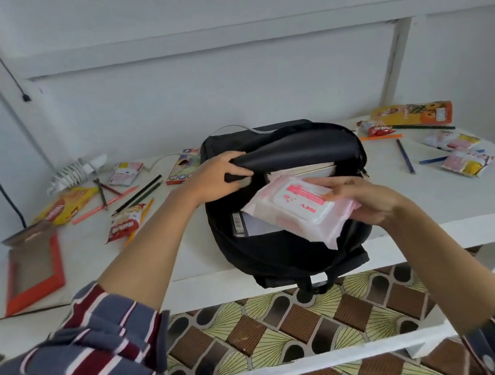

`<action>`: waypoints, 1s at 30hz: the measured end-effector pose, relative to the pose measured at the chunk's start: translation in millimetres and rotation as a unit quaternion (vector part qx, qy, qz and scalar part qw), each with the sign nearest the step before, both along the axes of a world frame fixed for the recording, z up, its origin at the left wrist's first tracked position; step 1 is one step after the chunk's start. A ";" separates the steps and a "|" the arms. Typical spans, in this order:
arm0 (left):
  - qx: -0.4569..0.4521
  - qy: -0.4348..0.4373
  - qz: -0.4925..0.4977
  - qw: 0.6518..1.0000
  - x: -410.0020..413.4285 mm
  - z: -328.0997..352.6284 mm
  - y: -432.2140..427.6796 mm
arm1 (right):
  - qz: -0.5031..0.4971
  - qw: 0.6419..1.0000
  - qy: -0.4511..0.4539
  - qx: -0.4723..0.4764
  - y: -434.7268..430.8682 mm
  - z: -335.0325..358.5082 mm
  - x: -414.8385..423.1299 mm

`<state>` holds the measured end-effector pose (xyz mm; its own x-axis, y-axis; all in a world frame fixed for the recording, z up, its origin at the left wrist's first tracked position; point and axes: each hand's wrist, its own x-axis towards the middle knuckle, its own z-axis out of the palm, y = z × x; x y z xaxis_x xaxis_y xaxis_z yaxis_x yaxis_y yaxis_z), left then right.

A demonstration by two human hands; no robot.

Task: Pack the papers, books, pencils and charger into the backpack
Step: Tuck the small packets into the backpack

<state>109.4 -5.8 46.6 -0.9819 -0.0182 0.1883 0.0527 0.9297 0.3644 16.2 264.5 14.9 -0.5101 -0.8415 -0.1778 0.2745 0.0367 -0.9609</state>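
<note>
Wipes pack (300, 208), snacks (126, 225), orange frame (33, 271)

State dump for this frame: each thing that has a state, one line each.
backpack: open, lying on the table
left hand: grips the flap, holding it up
right hand: holds the wipes pack
wipes pack: tilted over the backpack's opening
books: inside the backpack
pencils: loose on the table, unpacked
charger: on the table, cable coiled, unpacked
</note>
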 end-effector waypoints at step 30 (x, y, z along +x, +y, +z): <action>0.140 0.022 0.038 0.989 -5.8 15.2 -1.4 | 0.012 0.801 0.560 0.211 -84.8 -29.3 25.4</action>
